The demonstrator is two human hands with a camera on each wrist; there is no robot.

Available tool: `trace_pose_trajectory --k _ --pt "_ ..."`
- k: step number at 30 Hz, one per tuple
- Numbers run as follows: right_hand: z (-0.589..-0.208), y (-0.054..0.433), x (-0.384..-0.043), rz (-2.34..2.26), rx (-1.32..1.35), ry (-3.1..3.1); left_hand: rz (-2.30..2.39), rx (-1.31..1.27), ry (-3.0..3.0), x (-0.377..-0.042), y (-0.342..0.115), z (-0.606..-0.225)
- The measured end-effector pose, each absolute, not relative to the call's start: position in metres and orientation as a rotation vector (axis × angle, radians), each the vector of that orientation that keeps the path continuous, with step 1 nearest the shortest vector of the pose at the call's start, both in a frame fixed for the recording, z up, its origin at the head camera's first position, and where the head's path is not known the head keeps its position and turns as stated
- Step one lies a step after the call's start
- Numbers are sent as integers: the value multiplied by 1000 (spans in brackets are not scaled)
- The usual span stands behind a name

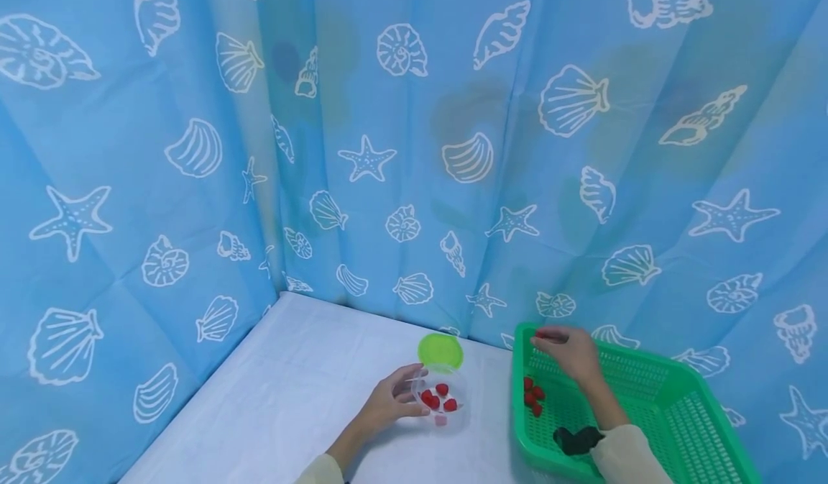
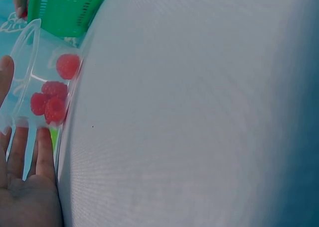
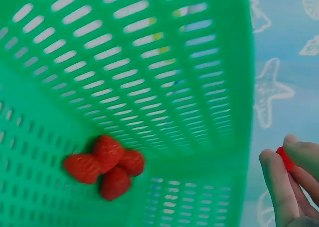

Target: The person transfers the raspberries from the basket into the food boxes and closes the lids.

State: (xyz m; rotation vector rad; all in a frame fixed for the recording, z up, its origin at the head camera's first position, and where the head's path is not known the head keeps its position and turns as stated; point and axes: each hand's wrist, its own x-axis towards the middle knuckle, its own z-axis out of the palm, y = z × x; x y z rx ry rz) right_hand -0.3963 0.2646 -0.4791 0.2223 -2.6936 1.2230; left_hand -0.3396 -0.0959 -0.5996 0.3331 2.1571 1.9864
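My left hand (image 1: 388, 401) holds a clear plastic container (image 2: 30, 67) on the white table, with the thumb on one side and fingertips against the other. Several red raspberries (image 2: 55, 110) lie inside it. Over the far left corner of a green basket (image 1: 647, 358), my right hand (image 1: 572, 354) pinches one raspberry (image 3: 285, 158) between thumb and fingers. More raspberries (image 3: 104, 162) sit clustered in the basket's corner, below that hand. Just behind the container lies a round lime-green lid (image 1: 440, 351).
The white tabletop (image 1: 278, 390) stretches left of the container. A blue curtain (image 1: 401, 175) printed with white shells and starfish hangs along the left and back sides. The slotted basket walls rise at the right, near the back edge.
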Motion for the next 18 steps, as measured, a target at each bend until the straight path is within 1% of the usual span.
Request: trace_pose_trajectory --k 5,18 --pt "-469 252 -392 1165 281 -2632 1993 328 2154 -338 -95 -599" --pt "-451 206 -377 1240 353 -2554 1996 343 2141 -340 -96 -601"
